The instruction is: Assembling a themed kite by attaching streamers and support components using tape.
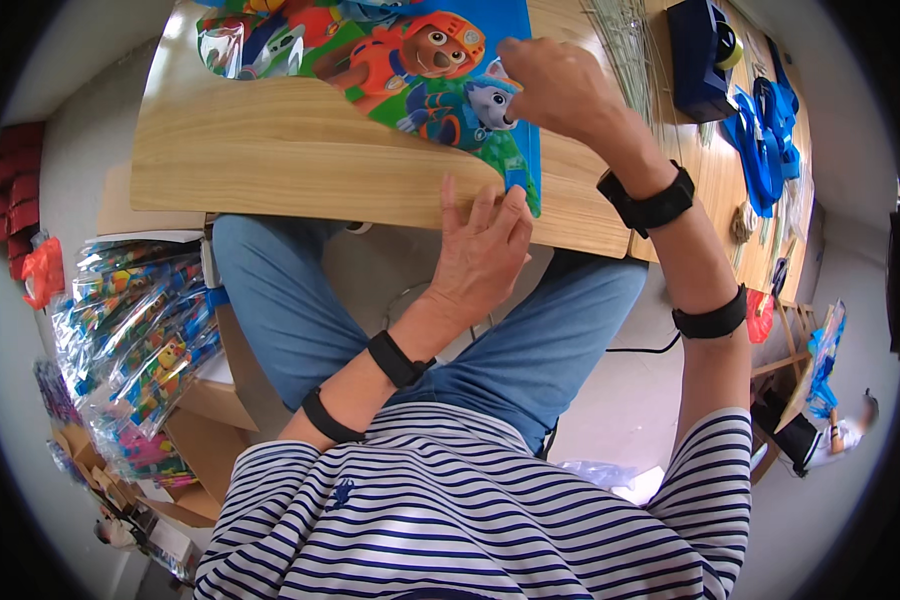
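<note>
A glossy printed sheet point(380, 80) with cartoon dogs and a blue right border lies on the wooden table point(270, 165). Its lower side is curved and narrows to a pointed corner near the table's front edge. My left hand point(480, 250) is at that corner with fingers stretched out, one fingertip resting on the sheet's tip. Farther up, my right hand point(560, 90) is curled over the sheet's right border, fingers closed at the edge. What lies under its curled fingers is hidden.
Thin pale sticks point(620, 50) lie at the table's far right, beside a dark blue tape dispenser point(698, 60) and blue straps point(765, 140). On my left, a cardboard box point(205, 440) stands by a heap of printed items in clear plastic point(150, 340). Red boxes point(15, 190) stand farther left.
</note>
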{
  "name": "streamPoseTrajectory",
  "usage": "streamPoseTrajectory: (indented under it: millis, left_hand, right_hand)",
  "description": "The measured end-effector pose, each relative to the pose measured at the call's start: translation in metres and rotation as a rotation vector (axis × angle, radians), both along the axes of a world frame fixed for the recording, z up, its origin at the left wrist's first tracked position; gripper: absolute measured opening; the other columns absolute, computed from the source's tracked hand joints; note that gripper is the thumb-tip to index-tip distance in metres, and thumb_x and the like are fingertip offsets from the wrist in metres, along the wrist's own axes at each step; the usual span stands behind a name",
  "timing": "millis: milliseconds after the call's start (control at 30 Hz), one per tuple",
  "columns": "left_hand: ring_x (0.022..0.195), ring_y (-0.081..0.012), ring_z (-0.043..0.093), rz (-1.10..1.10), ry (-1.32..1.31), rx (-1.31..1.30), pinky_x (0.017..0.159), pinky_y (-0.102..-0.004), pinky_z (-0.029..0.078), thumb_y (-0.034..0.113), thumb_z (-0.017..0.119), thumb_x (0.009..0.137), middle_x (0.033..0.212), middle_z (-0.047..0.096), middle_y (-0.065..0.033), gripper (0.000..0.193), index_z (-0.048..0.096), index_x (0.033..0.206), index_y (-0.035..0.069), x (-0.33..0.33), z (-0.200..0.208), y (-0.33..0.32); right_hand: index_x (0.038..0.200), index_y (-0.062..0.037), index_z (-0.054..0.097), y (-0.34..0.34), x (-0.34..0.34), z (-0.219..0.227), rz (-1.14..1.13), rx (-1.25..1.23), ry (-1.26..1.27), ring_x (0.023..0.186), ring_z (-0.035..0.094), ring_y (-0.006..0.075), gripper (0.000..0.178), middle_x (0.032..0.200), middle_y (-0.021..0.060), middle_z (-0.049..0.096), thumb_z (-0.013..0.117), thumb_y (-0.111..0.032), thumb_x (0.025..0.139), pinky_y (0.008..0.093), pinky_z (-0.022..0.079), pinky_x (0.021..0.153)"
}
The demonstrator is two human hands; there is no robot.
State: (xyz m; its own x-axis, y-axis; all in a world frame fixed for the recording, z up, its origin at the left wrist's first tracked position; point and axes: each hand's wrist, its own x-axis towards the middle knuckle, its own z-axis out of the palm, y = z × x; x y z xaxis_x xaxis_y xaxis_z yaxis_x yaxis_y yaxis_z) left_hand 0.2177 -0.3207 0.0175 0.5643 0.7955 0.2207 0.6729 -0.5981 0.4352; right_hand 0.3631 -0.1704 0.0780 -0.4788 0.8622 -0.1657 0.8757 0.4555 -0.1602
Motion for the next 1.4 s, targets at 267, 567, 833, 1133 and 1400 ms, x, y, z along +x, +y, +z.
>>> streamPoseTrajectory:
  millis: [267,567,833,1133,1400]
  left_hand:
    - [0.116,-0.0294,0.046,0.027,0.000,0.004,0.109,-0.0688,0.021,0.024,0.081,0.066,0.130,0.048,-0.0088,0.061,0.059,0.117,0.000,-0.001,-0.001,-0.003]
    - [0.116,-0.0291,0.047,0.039,0.005,0.044,0.108,-0.0689,0.022,0.023,0.082,0.062,0.129,0.051,-0.0084,0.057,0.063,0.111,0.001,0.000,-0.001,0.002]
    - [0.118,-0.0327,0.047,0.035,0.028,0.081,0.107,-0.0713,0.022,0.028,0.081,0.064,0.130,0.049,-0.0126,0.058,0.062,0.113,0.002,0.003,-0.011,0.000]
    - [0.122,-0.0318,0.047,-0.009,-0.176,-0.005,0.108,-0.0673,0.024,0.025,0.075,0.074,0.133,0.047,-0.0161,0.055,0.059,0.121,0.003,-0.044,0.009,0.015]
    - [0.126,-0.0313,0.045,0.279,0.067,0.357,0.108,-0.0606,0.029,0.007,0.066,0.077,0.132,0.050,-0.0113,0.045,0.058,0.121,0.006,-0.121,0.017,0.183]
  right_hand:
    - [0.072,-0.0027,0.060,-0.057,0.016,-0.022,-0.398,-0.198,0.273,0.064,0.061,0.0327,0.027,0.067,0.0141,0.063,0.080,-0.018,0.064,0.0419,0.046,0.058]
    - [0.077,-0.0043,0.067,-0.058,0.005,-0.053,-0.683,0.043,0.355,0.070,0.066,0.0318,0.029,0.070,0.0151,0.066,0.083,-0.023,0.064,0.0417,0.048,0.061]
    - [0.085,-0.0036,0.063,-0.055,-0.005,-0.042,-0.858,0.100,0.222,0.088,0.065,0.0368,0.033,0.091,0.0176,0.068,0.079,-0.028,0.068,0.0461,0.050,0.072]
    - [0.074,-0.0025,0.059,-0.045,0.013,-0.071,-0.750,0.165,0.346,0.080,0.062,0.0407,0.006,0.078,0.0201,0.065,0.059,-0.004,0.068,0.0483,0.047,0.068]
    - [0.076,-0.0036,0.057,-0.073,0.053,-0.039,-0.707,0.239,0.192,0.078,0.061,0.0411,0.005,0.075,0.0209,0.063,0.054,-0.001,0.073,0.0489,0.045,0.065]
